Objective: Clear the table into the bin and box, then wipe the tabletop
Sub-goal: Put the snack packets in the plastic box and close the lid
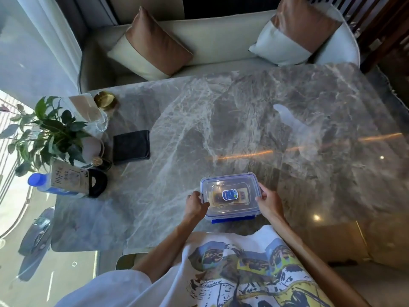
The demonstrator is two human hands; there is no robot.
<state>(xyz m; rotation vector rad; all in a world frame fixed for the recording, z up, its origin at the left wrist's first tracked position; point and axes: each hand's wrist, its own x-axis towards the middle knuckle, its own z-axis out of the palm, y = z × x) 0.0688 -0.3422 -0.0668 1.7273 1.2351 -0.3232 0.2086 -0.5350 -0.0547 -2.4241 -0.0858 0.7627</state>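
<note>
A clear plastic box [230,196] with a blue-clipped lid sits on the grey marble table [243,120] near the front edge. The lid is on, and a label shows through it. My left hand [195,203] grips the box's left end, my right hand [269,201] holds its right end. A dark folded cloth [131,147] lies flat on the table to the left. No bin is in view.
At the table's left edge stand a potted plant [51,131], a glass [97,116], a brass dish [105,100], a card sign [68,176], a blue-capped bottle [44,185] and a black round object [98,182]. A sofa with two cushions [152,45] lies beyond the far edge.
</note>
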